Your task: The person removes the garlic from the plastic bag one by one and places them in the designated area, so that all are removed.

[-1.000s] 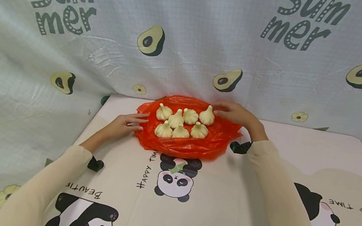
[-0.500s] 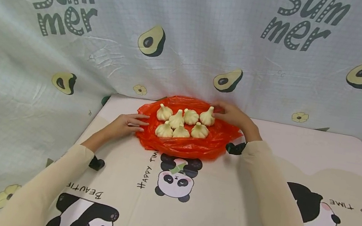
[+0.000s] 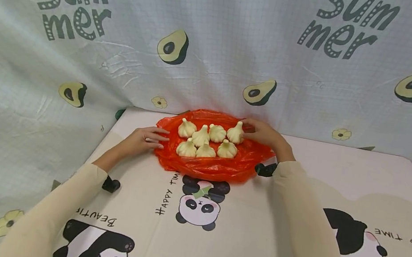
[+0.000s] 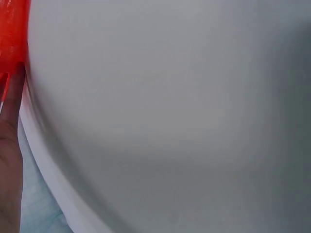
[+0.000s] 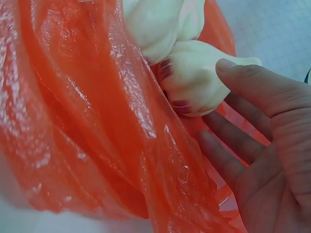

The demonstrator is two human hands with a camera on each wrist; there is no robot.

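Observation:
A crumpled red plastic bag [image 3: 162,160] lies at the back of the table, with several pale garlic bulbs [image 3: 200,136] grouped in its opening. My left hand [image 3: 138,141] rests at the bag's left edge, fingers extended against the plastic; in the left wrist view one finger [image 4: 14,90] touches red plastic. On the other side, my right hand [image 3: 267,137] reaches over the bag to the rightmost garlic bulb [image 3: 235,133]. The right wrist view shows the thumb overlapping this purple-streaked bulb [image 5: 194,80] near its neck, the fingers spread loosely behind and below it.
The table [image 3: 244,242] wears a pale cover printed with pandas and lettering. A fabric backdrop [image 3: 222,23] with avocados and the word summer hangs right behind the bag and along the left side. Each wrist carries a small dark device [image 3: 265,169].
My right hand has moved slightly left, closer around the rightmost garlic bulb. The left hand, the bag and the bulbs stay almost where they were.

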